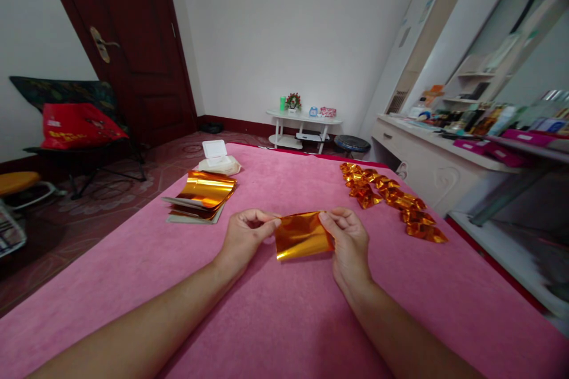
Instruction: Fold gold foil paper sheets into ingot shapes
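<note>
A sheet of shiny gold foil paper (pixel 304 238) is stretched between my two hands above the pink cloth (pixel 267 320). My left hand (pixel 249 234) pinches its upper left corner between thumb and forefinger. At the upper right corner, my right hand (pixel 349 241) grips the sheet with the thumb on the near face. The lower edge curls slightly toward me. To the left lies a stack of gold foil sheets (pixel 207 190), bent upward, with greyish layers beneath. On the right, several folded gold foil pieces (pixel 391 194) sit in rows.
Behind the stack is an open white plastic box (pixel 217 157). A dresser (pixel 427 157) crowded with bottles borders the right side. Farther back stand a small white table (pixel 304 116) and a round stool (pixel 352 143). A red bag (pixel 82 124) rests on a folding chair at left.
</note>
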Available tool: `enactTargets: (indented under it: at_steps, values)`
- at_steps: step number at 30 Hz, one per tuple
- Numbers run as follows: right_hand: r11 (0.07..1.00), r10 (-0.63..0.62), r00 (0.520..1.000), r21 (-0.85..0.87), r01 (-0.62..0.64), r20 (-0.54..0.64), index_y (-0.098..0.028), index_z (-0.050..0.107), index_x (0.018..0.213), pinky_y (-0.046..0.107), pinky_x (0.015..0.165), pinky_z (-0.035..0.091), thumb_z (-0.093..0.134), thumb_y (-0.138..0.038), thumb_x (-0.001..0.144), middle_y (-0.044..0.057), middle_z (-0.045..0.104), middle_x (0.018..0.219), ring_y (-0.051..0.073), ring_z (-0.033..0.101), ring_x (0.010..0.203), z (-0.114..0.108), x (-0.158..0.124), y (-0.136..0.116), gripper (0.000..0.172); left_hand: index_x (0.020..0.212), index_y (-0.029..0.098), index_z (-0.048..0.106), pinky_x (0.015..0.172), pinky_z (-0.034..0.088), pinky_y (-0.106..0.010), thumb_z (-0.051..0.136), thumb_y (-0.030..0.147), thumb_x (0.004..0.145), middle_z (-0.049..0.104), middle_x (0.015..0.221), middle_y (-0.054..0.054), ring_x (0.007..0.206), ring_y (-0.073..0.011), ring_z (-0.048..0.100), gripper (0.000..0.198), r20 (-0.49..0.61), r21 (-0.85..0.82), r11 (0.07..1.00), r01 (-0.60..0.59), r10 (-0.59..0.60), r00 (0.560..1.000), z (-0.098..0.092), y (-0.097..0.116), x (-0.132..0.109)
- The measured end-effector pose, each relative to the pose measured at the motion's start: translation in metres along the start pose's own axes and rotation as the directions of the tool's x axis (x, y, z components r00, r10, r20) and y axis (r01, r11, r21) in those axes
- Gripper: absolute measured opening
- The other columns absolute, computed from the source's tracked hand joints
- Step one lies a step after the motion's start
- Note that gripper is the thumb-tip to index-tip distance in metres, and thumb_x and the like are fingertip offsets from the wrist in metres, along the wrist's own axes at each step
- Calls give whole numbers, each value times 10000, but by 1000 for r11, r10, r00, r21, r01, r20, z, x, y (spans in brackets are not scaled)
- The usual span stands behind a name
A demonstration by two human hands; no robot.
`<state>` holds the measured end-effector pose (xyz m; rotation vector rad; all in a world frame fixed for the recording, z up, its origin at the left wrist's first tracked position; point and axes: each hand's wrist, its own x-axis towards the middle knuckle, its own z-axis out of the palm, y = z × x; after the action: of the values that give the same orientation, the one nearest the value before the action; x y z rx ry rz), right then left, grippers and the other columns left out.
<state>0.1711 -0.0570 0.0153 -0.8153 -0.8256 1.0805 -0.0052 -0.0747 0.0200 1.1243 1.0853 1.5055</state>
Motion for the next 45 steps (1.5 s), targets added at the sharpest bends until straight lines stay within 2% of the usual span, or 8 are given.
enactTargets:
  at_steps: [5,11,15,19,23,27,35,45]
  values:
    - [999,11,1000,-30,-11,-5,-201,531,808,213,578,469,763,-238,649,-34,670,696,115,611,605,1,-1,-1,284,563,135,539,577,476,-213,731,188,624,716,725,-42,616,-123,624,208,-6,-45,999,-11,11,1000,2,3,0]
    - [989,38,999,-144,-41,-22,-195,548,735,216,492,428,756,-276,625,-44,618,603,118,568,516,0,-1,-2,248,590,147,514,491,382,-174,689,172,616,591,526,34,478,-77,514,179,29,22,998,52,-52,998,2,2,0]
    - [946,66,998,-319,-55,24,-188,547,618,211,441,364,744,-228,578,-49,582,529,109,512,463,-2,5,-4,205,643,140,591,472,331,-168,649,134,594,534,495,52,449,-67,460,76,74,174,980,92,-106,992,0,-3,2]
    - [897,142,984,-434,-83,105,-178,547,559,207,421,326,717,-168,528,-47,570,481,99,473,431,-6,14,-7,173,701,135,681,468,320,-186,545,100,619,570,532,17,466,-92,473,162,195,408,913,-12,-75,978,-1,-7,0]
    - [861,204,970,-496,-114,131,-170,549,528,204,416,332,691,-152,504,-37,582,464,104,483,421,-11,21,-7,145,783,180,723,565,389,-218,450,52,652,665,683,-17,596,-137,561,329,403,573,780,-253,1,915,0,-2,-7]
    - [838,210,964,-537,-92,161,-171,554,527,206,409,348,682,-147,508,-29,592,465,114,501,419,-16,24,-2,132,762,211,706,601,370,-225,441,20,650,613,647,-10,652,-148,553,346,557,705,517,-485,19,831,3,6,-11]
    - [771,175,960,-636,5,220,-179,552,533,189,386,306,674,-158,519,-44,561,445,95,462,392,-23,30,9,125,885,219,701,567,372,-267,485,151,744,589,772,-70,671,-183,559,268,563,824,131,-551,-93,821,10,6,-16]
    - [708,149,954,-701,81,261,-187,556,551,187,393,318,635,-165,554,-39,574,474,100,479,410,-25,30,11,82,1081,195,626,662,453,-336,494,136,755,609,887,-112,784,-242,586,357,595,794,-22,-608,-183,783,27,19,-20]
